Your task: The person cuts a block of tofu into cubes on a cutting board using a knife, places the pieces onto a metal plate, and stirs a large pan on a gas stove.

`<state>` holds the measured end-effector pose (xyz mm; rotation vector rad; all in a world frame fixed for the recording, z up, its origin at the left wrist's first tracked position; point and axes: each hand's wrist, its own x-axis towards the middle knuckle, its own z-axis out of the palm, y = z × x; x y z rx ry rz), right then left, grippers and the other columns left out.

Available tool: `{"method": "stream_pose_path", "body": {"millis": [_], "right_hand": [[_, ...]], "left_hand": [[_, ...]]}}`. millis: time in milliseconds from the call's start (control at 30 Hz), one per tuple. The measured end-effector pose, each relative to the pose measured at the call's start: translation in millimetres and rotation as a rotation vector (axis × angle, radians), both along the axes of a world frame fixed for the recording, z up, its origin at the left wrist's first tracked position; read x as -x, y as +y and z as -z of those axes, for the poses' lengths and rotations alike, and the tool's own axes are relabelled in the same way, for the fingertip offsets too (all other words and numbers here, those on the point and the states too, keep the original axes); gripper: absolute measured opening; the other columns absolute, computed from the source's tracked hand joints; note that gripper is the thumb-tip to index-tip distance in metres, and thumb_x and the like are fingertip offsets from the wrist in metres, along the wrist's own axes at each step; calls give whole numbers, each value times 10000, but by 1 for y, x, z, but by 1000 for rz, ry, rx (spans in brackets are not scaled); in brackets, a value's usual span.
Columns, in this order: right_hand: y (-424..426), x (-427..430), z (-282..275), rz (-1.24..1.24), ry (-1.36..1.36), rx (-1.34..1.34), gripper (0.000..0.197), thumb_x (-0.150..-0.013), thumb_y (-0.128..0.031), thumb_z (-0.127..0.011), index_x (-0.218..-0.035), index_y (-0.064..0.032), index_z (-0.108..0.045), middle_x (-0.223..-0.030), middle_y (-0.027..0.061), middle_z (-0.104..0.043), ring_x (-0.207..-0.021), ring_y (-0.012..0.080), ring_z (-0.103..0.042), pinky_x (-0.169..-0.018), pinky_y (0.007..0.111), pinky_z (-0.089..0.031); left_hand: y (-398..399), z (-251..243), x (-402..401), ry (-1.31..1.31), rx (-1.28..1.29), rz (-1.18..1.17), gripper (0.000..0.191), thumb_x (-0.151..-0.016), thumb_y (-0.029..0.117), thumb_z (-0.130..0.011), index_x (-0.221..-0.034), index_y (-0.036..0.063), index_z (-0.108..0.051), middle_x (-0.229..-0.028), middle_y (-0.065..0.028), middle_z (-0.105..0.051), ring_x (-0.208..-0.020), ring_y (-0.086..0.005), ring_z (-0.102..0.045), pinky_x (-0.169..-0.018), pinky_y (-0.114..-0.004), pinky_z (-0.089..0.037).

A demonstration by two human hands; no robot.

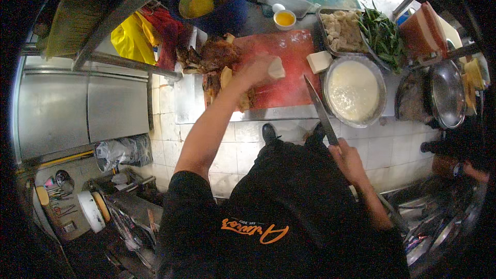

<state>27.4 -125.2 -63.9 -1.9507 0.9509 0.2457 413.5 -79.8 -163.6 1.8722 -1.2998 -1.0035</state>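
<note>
My left hand (259, 70), blurred, holds a pale piece of food (276, 68) over the red cutting board (286, 93). What that piece is cannot be made out. In my right hand (346, 159) is a large kitchen knife (321, 110), gripped by its handle beyond the counter's front edge. Its blade points up and left, with the tip over the board's right side. Browned roasted meat (219, 54) lies at the board's left, and another pale piece (226, 76) rests beside my left forearm. A white block (319, 62) sits at the board's right edge.
A bowl of creamy liquid (353, 89) stands right of the knife. Behind it are a tray of pale chunks (341, 33) and green leaves (381, 37). Farther back sit a cup of yolk (285, 19) and an egg (278, 7). Another person's arm (476, 172) shows at right.
</note>
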Motion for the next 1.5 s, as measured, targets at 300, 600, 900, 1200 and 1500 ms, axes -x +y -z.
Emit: {"method": "stream_pose_path", "body": {"millis": [300, 600, 900, 1200, 1500], "right_hand": [[-10, -44, 27, -42, -132, 245, 286, -884, -236, -474, -1030, 10, -480, -731, 257, -570, -711, 442, -550, -624, 480, -414], [-11, -54, 15, -153, -33, 280, 354, -880, -243, -434, -1104, 29, -472, -923, 277, -572, -838, 435, -557, -749, 499, -438], [-16, -57, 13, -164, -7, 211, 351, -886, -249, -422, -1078, 39, -476, -903, 286, -570, -832, 446, -551, -766, 499, -428], [-13, -51, 22, -170, -112, 268, 345, -882, -252, -438, -1092, 21, -459, -861, 277, -577, -815, 440, -554, -746, 504, -430], [-16, -50, 11, -192, -66, 244, 348, -890, -257, -419, -1079, 33, -450, -880, 277, -573, -825, 430, -557, -732, 511, -435]], "left_hand": [[13, -67, 98, -465, -10, -92, 658, -736, 337, -643, -1255, 3, -415, -1265, -209, -435, -1192, -341, -401, -992, -405, -328], [-2, -8, 143, 356, 593, -936, 481, -867, 282, -495, -1233, -21, -421, -1276, -178, -429, -1211, -281, -384, -1019, -355, -273], [-1, -5, 138, 202, 458, -740, 426, -823, 254, -543, -1160, 0, -481, -1221, -162, -465, -1169, -284, -416, -997, -360, -305], [17, -29, 116, -396, 416, -267, 485, -655, 214, -706, -1076, 50, -530, -1110, -149, -483, -1079, -333, -455, -932, -411, -379], [20, -33, 119, -393, 404, -330, 461, -651, 229, -706, -1038, 39, -542, -1056, -151, -497, -1019, -337, -493, -861, -394, -435]]}}
